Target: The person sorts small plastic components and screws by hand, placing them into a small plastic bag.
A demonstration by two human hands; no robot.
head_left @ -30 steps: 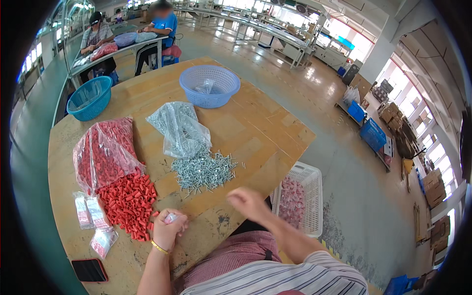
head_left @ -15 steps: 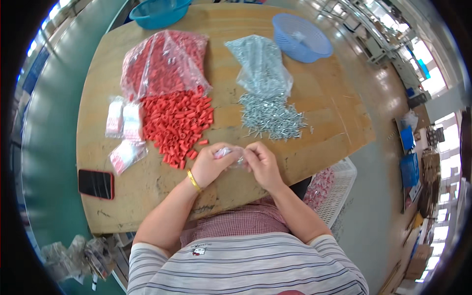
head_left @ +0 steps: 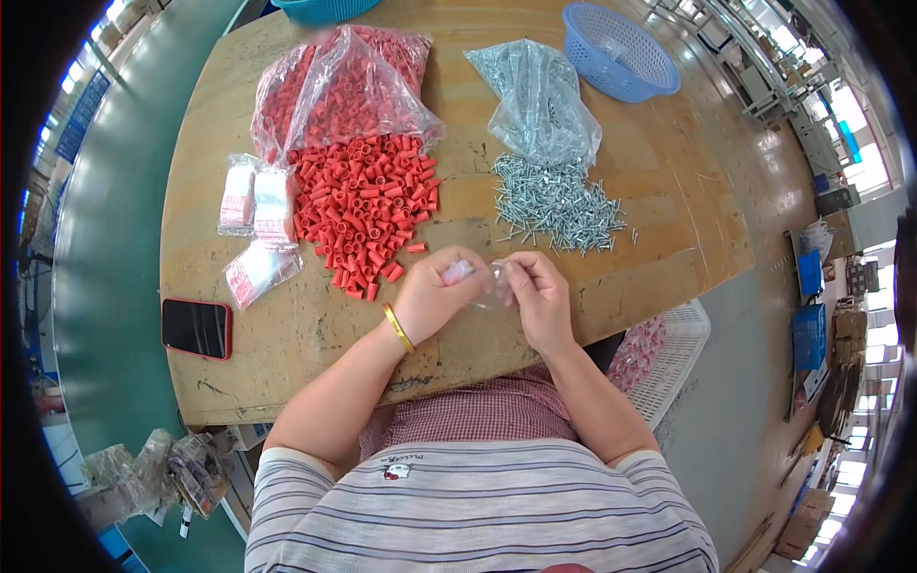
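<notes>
Broadly, the wooden table [head_left: 287, 334] carries everything, and the person sits at its near edge. Largest on it is the clear bag of red caps [head_left: 344, 91] at the far left, its mouth spilling into a loose heap of red caps [head_left: 368, 215]. To its right lies a clear bag of screws [head_left: 540, 95] above a scattered pile of silver screws [head_left: 559, 205], with a blue basket [head_left: 621, 62] beyond at the far edge. Small filled packets [head_left: 256, 201] lie left of the red heap, and a dark phone [head_left: 196, 328] sits near the table's left front corner. A white crate [head_left: 678, 358] hangs off the right side, holding more packets.

Both hands meet just in front of the red heap. The left hand [head_left: 435, 301], a gold bangle at its wrist, and the right hand [head_left: 540, 296] each pinch one side of a small clear packet [head_left: 485, 284], fingers curled close around it; what the packet holds cannot be made out.

Judging from this, the packet is being opened or sealed. Doing it well likely means gripping near the mouth with fingertips only, keeping the opening level so nothing slides out, and holding it low over the table so dropped pieces stay in reach.
</notes>
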